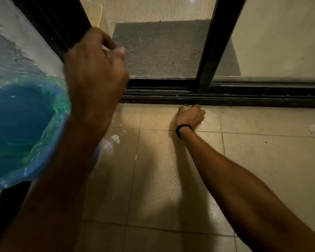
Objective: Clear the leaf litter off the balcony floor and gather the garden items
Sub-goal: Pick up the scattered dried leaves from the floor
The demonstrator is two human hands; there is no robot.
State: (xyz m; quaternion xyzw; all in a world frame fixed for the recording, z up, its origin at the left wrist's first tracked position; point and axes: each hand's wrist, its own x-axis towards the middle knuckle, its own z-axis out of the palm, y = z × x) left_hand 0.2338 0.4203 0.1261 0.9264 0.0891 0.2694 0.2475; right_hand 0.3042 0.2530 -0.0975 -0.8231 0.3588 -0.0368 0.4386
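Beige-tiled balcony floor (171, 170), mostly bare of litter. Right hand (190, 116) low at the black door track (225, 99), fingers pinched on a small leaf scrap (186, 105), judged a pick-up. Left hand (96, 70) raised, blurred, loosely curled; hold undeterminable. Blue bin (44, 160), green-lined, kept close, likely to receive debris; contents not discernible.

speckled matt floor tiles (171, 179); crinkly plastic liner (44, 142)
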